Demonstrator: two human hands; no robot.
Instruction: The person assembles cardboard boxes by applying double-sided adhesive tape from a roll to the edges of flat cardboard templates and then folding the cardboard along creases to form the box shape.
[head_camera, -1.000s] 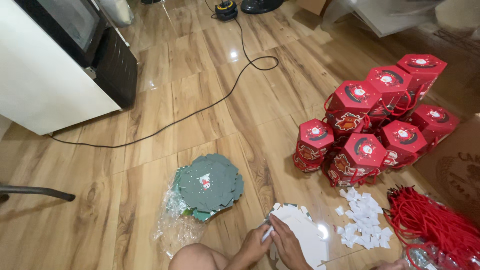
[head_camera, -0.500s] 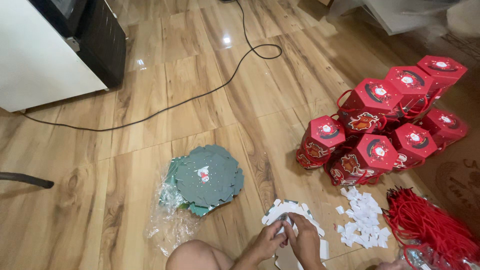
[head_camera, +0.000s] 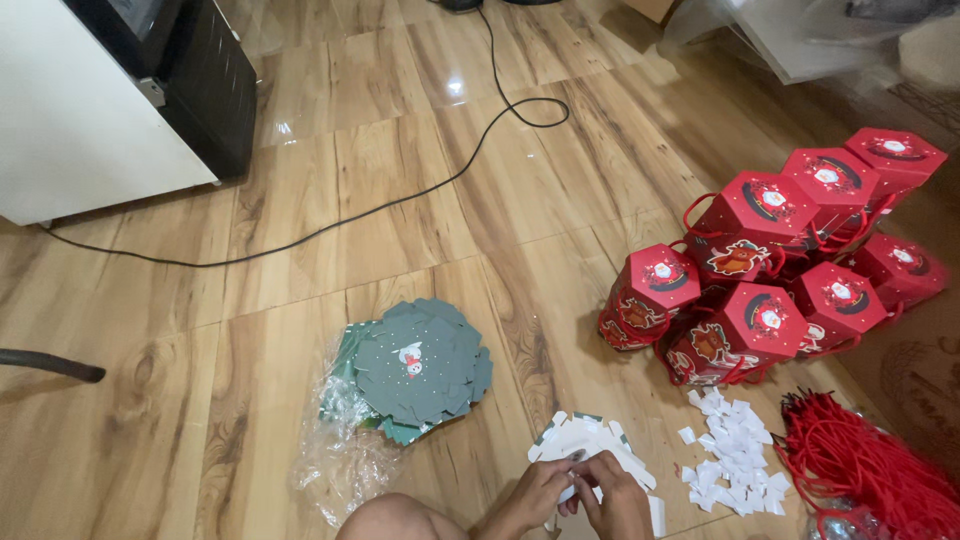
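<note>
At six o'clock on the wooden floor (head_camera: 330, 260), both hands met over a flat white card cutout (head_camera: 590, 445) lying white side up. Left hand (head_camera: 535, 495) and right hand (head_camera: 615, 500) had fingertips pinched together at the card's near edge, closed on a small bit there, probably a tab or sticker backing; too small to tell which. The card itself rested on the floor, touching both hands, just beyond a bare knee (head_camera: 395, 518).

At three o'clock from the hands lay a heap of white paper scraps (head_camera: 735, 455), kept near, likely as a discard spot within reach. Further toward four o'clock sat a bundle of red cords (head_camera: 860, 470). At one to two o'clock a cluster of finished red hexagonal boxes (head_camera: 780, 270) was stacked together, well apart from the hands, likely out of the way.

At ten o'clock from the hands, a stack of green flat cutouts (head_camera: 415, 365) sat on crumpled clear plastic wrap (head_camera: 335, 465), near enough to grab. A black cable (head_camera: 400, 200) ran across the floor toward a white cabinet (head_camera: 90, 130) at eleven o'clock.
</note>
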